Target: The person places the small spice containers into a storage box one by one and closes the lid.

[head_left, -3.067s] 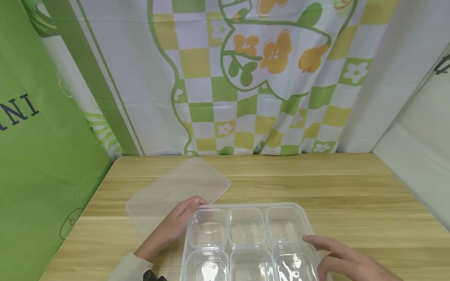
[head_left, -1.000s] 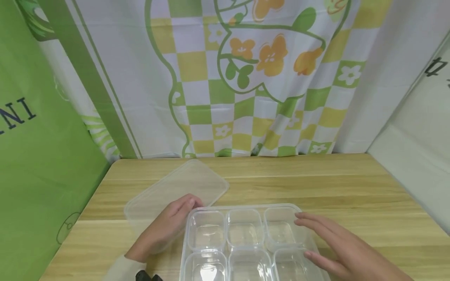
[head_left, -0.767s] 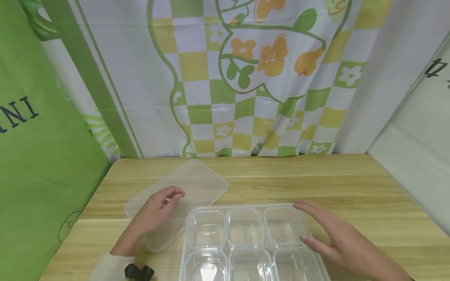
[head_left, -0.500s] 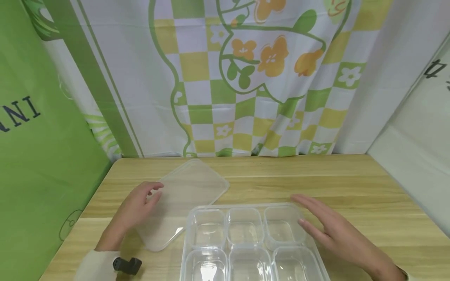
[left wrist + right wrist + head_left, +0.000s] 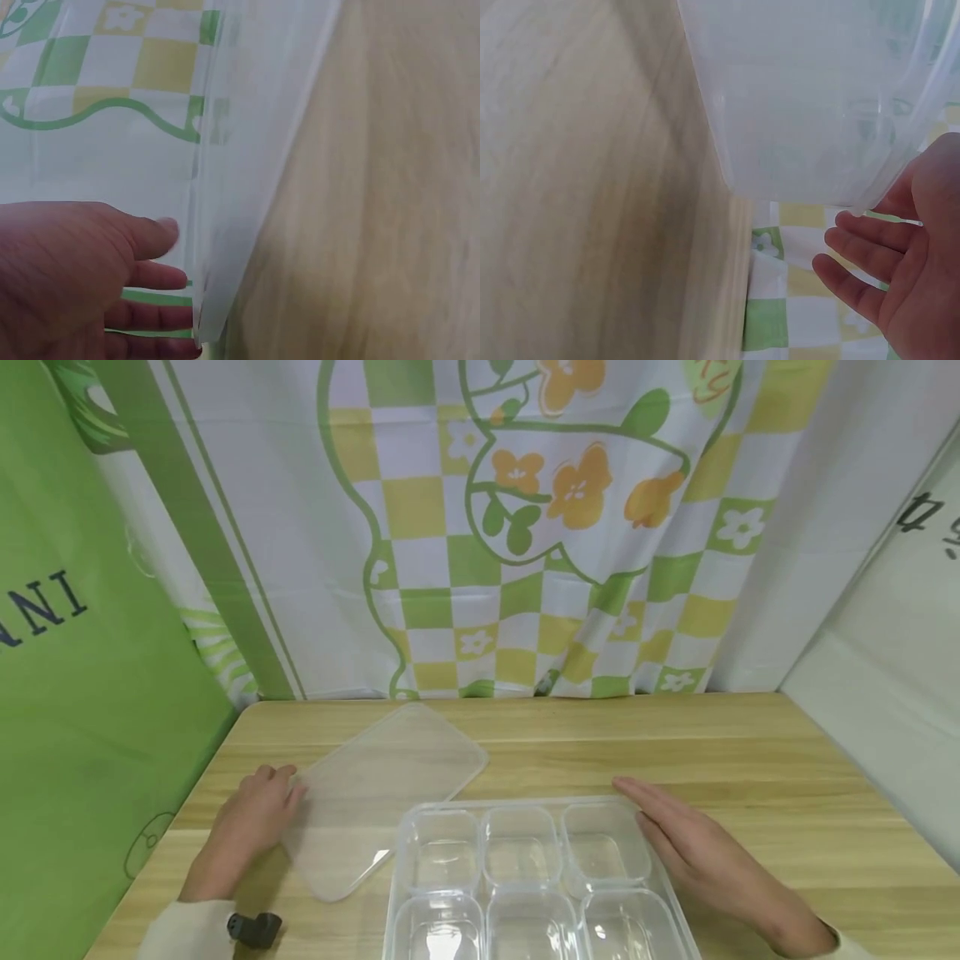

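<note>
A clear plastic storage box [image 5: 532, 799] holds several small square clear tubs [image 5: 522, 852] in rows; its near part runs out of the head view. Against the box's far right corner lies my right hand [image 5: 697, 847], with fingers extended along the outer wall. The right wrist view shows that hand's fingers loosely spread by the rim. Left of the box, a translucent flat lid [image 5: 382, 785] lies on the table. My left hand [image 5: 251, 818] is at the lid's left edge; its fingertips [image 5: 176, 345] reach the edge in the left wrist view, thumb apart from it.
The wooden table [image 5: 600, 752] ends at a patterned curtain [image 5: 517, 593] behind. A green cloth wall [image 5: 90, 718] borders the left and a white one [image 5: 892, 677] the right. A black device [image 5: 255, 930] sits at the left wrist.
My left hand has left the box's far left corner and moved left across the lid to its left edge. My right hand has shifted slightly up to the box's far right corner.
</note>
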Demonstrator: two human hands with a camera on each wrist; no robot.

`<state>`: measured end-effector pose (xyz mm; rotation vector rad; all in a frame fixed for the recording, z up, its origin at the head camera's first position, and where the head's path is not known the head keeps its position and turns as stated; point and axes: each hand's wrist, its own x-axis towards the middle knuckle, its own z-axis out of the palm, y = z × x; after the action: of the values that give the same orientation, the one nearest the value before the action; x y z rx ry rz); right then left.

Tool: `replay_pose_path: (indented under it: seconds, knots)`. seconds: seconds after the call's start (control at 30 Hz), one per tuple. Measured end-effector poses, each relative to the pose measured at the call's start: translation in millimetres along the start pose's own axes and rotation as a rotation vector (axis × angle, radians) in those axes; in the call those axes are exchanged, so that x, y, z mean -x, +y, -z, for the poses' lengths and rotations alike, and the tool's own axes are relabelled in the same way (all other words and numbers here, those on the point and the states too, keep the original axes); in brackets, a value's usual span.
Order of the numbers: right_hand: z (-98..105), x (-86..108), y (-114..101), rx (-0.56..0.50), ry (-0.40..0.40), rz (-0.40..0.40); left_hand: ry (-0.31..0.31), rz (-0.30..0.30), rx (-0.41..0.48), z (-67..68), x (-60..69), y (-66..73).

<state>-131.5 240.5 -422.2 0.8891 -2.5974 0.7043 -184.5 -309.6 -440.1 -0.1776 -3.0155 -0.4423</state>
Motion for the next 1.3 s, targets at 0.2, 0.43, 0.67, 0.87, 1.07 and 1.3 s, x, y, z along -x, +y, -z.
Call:
replay_pose_path:
  seconds: [0.2, 0.43, 0.67, 0.87, 1.07, 1.3]
  knots:
    - [-5, -0.2, 3, 0.004, 0.017, 0.003, -0.021, -0.025, -0.030, -2.5, 3.4, -3.6]
    - [-7, -1.4, 3, 0.001, 0.011, -0.020, -0.058, 0.025, -0.008, 0.2, 0.7, -6.2]
    - [-7, -2.1, 1, 0.023, 0.000, -0.033, -0.075, 0.032, 0.030, 1.6, -2.4, -11.1]
    - [-6, -1.8, 1, 0.023, -0.007, -0.034, -0.054, -0.010, 0.065, 1.3, -4.4, -15.4]
    - [-6, -1.8, 1, 0.025, -0.016, -0.053, -0.031, -0.048, 0.125, 1.3, -5.6, -16.3]
    - [-6, -1.6, 2, 0.007, -0.014, -0.047, 0.013, -0.049, 0.278, -1.3, -7.2, -20.4]
